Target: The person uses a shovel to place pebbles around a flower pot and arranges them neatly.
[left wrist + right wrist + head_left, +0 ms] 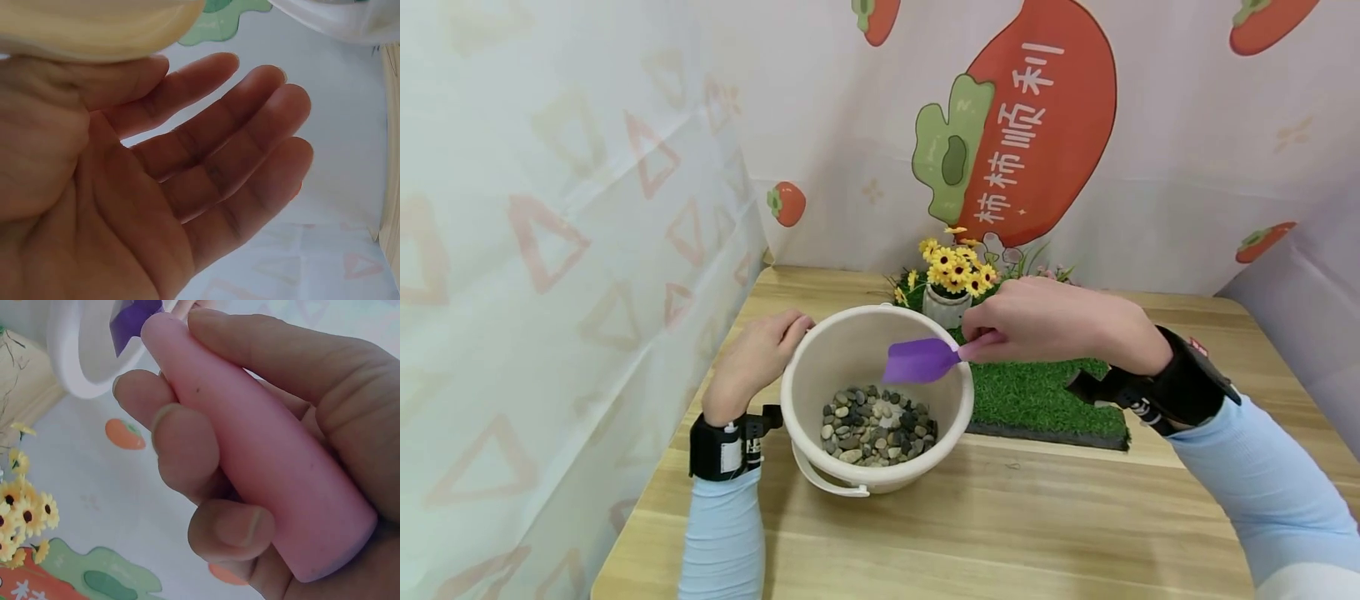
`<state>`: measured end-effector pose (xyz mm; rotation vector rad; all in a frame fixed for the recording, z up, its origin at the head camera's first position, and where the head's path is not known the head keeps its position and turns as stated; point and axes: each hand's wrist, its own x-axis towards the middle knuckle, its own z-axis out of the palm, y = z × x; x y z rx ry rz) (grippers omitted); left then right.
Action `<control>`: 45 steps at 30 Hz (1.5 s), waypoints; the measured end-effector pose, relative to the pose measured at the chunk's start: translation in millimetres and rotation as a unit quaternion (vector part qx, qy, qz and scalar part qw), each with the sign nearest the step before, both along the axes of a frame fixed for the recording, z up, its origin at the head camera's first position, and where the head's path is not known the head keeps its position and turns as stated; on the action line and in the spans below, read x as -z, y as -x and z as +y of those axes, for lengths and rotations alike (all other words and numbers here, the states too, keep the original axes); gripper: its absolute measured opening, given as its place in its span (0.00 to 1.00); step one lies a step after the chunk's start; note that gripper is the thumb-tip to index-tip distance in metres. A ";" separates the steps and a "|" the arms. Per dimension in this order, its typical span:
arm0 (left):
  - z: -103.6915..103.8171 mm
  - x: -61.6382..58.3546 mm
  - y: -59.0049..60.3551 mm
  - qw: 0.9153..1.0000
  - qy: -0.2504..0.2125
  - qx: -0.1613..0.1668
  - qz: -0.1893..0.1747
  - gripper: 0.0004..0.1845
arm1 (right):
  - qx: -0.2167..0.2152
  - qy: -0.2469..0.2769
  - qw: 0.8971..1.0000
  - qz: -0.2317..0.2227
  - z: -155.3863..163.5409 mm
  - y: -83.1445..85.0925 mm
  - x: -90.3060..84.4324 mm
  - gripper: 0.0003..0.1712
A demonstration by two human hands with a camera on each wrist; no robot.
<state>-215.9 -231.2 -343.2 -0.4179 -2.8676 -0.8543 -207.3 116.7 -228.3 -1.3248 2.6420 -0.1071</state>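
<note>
A cream bucket (880, 312) stands on the wooden table with several mixed pebbles (868, 429) covering its bottom. My right hand (1037, 321) grips the pink handle (256, 437) of a small shovel (921, 361). Its purple blade hangs inside the bucket's upper right, above the pebbles; no stones show on it. My left hand (758, 358) rests against the bucket's left rim. In the left wrist view the thumb lies along the pale rim (94, 37), while the loosely bent fingers (231, 169) stand apart from it.
Right of the bucket lies an artificial grass mat (1045, 404) with a dark edge. A pot (946, 308) of yellow flowers (955, 267) stands at its back left. The bucket's handle (827, 479) hangs down in front. Printed cloth (842, 117) hangs behind and to the left.
</note>
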 end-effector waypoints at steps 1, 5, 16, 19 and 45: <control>0.3 0.5 -0.4 1.000 -0.002 0.001 0.002 0.18 | -0.003 0.000 1.000 -0.001 -1.9 0.3 1.3 0.11; 0.7 1.9 -1.0 1.000 -0.004 -0.003 -0.001 0.18 | -0.016 -0.003 1.000 -0.007 -10.7 0.8 6.8 0.10; 0.5 0.3 -1.4 1.000 0.004 -0.012 0.000 0.17 | -0.058 -0.028 0.998 0.001 -42.8 8.5 23.3 0.17; 1.5 0.3 -1.2 1.000 0.008 -0.010 0.000 0.17 | -0.063 -0.038 0.997 0.004 -48.1 10.2 26.2 0.19; -0.8 -0.4 -2.7 1.000 0.002 -0.009 -0.011 0.18 | -0.106 -0.118 0.986 0.051 -86.4 5.8 38.2 0.14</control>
